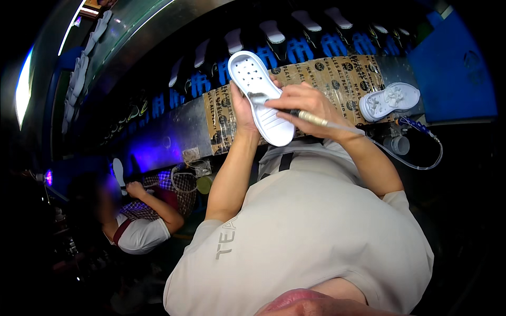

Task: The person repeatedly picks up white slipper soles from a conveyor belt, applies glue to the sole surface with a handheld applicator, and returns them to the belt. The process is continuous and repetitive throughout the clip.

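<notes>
A white shoe sole [243, 68] is held up at a tilt in my left hand [243, 111], whose fingers wrap round its edge. Small holes dot its far end, and grooves cross its near end. In my right hand [312, 105] is a brush [305, 115] with a dark and pale handle, closed in the fingers. The bristles touch the inside of the sole near its middle. From the handle's end a clear hose [389, 151] runs off to the right and loops round. Another white sole [391, 101] lies at the right with a lumpy white piece on it.
Cardboard [363, 73] covers the bench ahead of me. Beyond it stand several shoe uppers [272, 31] on blue supports [299, 50]. A blue panel [453, 68] rises at the right, near a small cup [399, 145]. A co-worker [142, 231] sits at the left.
</notes>
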{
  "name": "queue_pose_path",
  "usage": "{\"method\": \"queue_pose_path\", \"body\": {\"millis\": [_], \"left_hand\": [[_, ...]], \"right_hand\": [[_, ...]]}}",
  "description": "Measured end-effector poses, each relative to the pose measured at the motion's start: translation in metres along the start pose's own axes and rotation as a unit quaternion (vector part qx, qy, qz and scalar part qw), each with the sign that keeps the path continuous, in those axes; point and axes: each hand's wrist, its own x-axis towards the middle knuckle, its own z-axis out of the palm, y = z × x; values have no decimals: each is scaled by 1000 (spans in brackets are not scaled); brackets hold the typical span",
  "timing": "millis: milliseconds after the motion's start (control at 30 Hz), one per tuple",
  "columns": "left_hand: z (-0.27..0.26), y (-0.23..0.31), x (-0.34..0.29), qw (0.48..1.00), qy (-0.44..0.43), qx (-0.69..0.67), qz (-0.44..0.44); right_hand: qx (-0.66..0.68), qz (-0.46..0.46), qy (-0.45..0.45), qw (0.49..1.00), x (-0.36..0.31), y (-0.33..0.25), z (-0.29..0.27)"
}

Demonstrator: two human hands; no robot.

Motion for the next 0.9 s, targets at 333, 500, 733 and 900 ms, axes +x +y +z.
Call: {"method": "queue_pose_path", "body": {"millis": [333, 500, 733, 900], "left_hand": [[23, 30, 10, 998, -59, -19, -3], [32, 59, 25, 988, -150, 30, -18], [51, 73, 39, 942, -158, 277, -108], [70, 74, 43, 743, -23, 653, -144]], "right_hand": [[116, -61, -173, 976, -7, -12, -16], [36, -36, -91, 995, 5, -17, -18], [68, 24, -109, 991, 9, -25, -26], [79, -33, -183, 979, 8, -25, -25]]}}
